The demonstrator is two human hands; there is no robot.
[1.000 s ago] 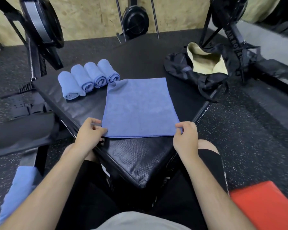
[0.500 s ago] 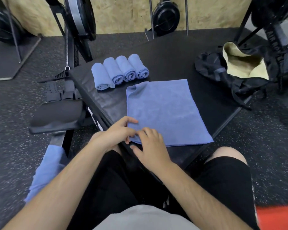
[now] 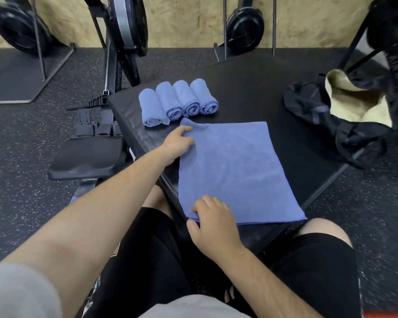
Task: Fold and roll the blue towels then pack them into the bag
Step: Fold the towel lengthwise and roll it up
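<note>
The left hand [image 3: 177, 143] reaches forward to the left edge of the flat towel [image 3: 234, 171], close to its far corner. Its fingers are bent over the cloth and its thumb lies along the edge, so it seems to pinch the towel there, though the underside of the grip is hidden. The left arm is stretched out long, crossing above the left thigh.

The right hand [image 3: 213, 223] sits at the towel's near left corner. Its fingers curl down onto the cloth and its thumb sits just under the near edge, pinching that corner. The right forearm comes in from the lower right, bent at the elbow, with the wrist above the lap. The two hands are well apart, both along the same left side of the towel.

The flat towel lies spread on a black padded platform [image 3: 251, 88]. Four rolled towels [image 3: 178, 102] lie side by side, touching, just beyond its far left corner. The bag [image 3: 317, 115], black with a pale lining, lies open at the platform's right.
</note>
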